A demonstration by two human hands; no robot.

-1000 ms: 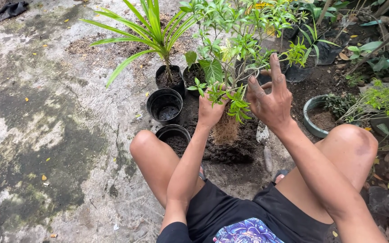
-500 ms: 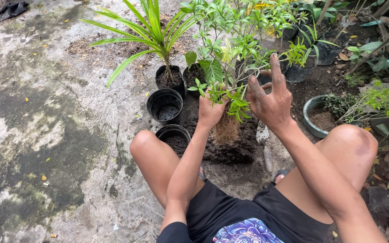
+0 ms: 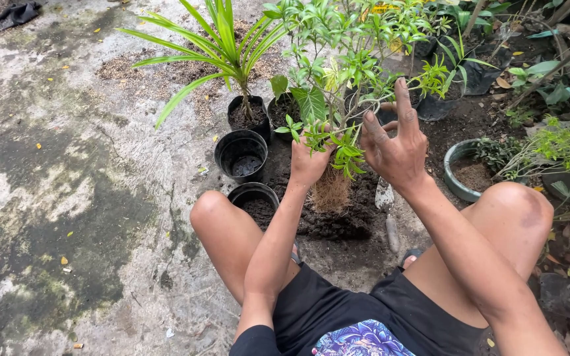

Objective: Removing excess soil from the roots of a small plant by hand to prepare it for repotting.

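Sapling (image 3: pixel 338 79) stands upright over the soil heap (image 3: pixel 338 221), its bare root ball (image 3: pixel 331 191) hanging free; my left hand (image 3: pixel 308 161) is closed around the stem base. My right hand (image 3: pixel 396 148) touches the stems higher up, fingers spread loose. Empty black pots (image 3: pixel 241 155) sit just left.

The plant (image 3: pixel 338 72) is a small leafy shrub with thin stems and many bright green leaves. It stands upright, held off the ground by its stem base. Its bare root ball (image 3: pixel 330 191) is pale brown and fibrous, and hangs just above a pile of dark soil (image 3: pixel 338 221).
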